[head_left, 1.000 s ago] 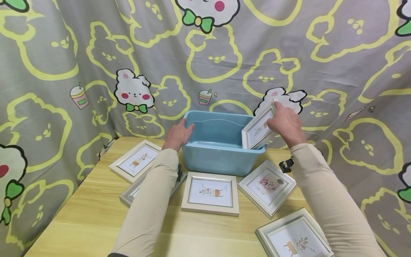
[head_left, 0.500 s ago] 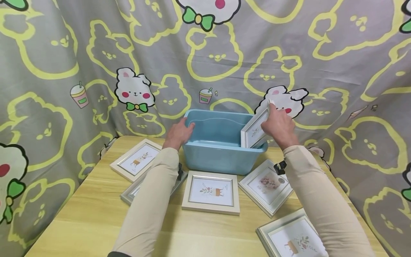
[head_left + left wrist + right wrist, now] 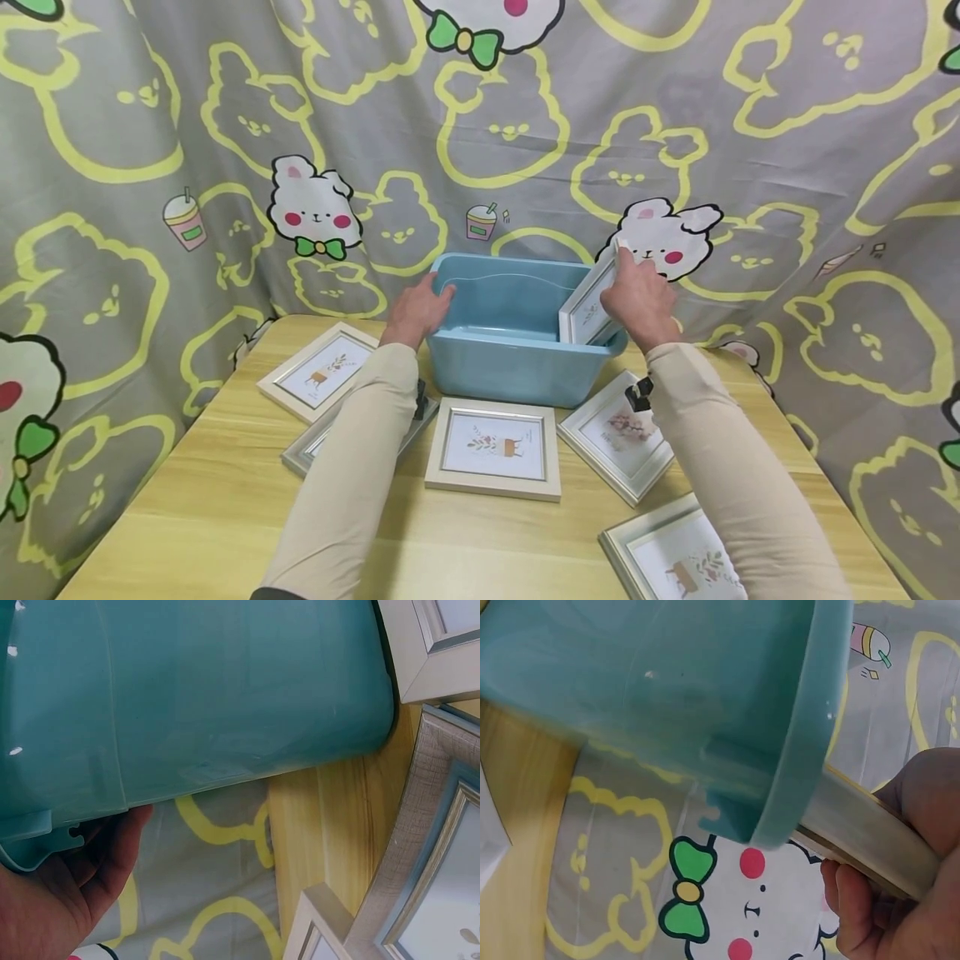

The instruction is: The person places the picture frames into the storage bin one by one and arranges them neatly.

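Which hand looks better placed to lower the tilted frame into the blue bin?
Right, most likely: the right hand grips the white frame, tilted with its lower end inside the blue bin. The left hand holds the bin's opposite end.

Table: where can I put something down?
There's bare table in front of the middle frame, between the left sleeve and the bottom-right frame. The near left, beside that sleeve, is bare too. It's crowded right by the tub, where frames sit close.

The right hand (image 3: 641,302) moved its frame (image 3: 587,308) leftward.
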Demonstrator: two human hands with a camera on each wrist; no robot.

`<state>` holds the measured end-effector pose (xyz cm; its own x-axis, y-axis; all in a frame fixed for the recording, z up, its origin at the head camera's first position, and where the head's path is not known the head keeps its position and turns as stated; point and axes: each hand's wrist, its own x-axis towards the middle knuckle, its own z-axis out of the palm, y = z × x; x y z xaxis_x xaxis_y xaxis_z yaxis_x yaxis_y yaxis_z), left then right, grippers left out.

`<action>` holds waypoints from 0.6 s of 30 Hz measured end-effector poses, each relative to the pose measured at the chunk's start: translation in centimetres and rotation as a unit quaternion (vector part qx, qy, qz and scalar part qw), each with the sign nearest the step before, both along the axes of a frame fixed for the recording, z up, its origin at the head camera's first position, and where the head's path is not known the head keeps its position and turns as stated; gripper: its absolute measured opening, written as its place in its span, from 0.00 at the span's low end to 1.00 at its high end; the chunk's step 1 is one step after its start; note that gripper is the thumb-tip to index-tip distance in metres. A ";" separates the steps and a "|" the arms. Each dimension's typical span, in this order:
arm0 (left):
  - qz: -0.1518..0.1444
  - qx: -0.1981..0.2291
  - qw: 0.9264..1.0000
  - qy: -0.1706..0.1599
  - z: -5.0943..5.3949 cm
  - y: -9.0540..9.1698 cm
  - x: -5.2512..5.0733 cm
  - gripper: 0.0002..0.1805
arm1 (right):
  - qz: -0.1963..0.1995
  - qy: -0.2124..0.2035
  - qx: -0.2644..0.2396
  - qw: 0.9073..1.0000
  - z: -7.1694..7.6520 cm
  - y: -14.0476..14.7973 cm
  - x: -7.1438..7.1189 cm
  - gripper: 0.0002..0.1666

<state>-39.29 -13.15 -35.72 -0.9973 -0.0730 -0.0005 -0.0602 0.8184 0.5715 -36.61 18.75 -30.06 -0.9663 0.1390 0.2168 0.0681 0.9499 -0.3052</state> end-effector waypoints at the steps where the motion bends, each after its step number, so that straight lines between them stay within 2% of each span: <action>1: 0.000 0.001 1.000 0.001 0.0 0.0 0.0 0.38 | 0.000 0.001 -0.003 1.000 -0.1 0.0 0.0 0.39; 10: 0.003 0.009 1.000 0.004 0.0 -0.1 0.0 0.37 | 0.010 -0.006 -0.045 0.999 -1.2 -0.6 -0.1 0.37; 18: 0.004 0.007 1.000 0.003 0.1 0.0 0.1 0.37 | 0.006 -0.023 -0.036 0.999 -2.0 -1.3 -0.2 0.37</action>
<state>-39.17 -13.17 -35.66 -0.9967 -0.0814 0.0039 -0.0638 0.8097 0.5833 -36.80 17.47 -32.05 -0.9764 0.1418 0.1628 0.0731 0.9266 -0.3689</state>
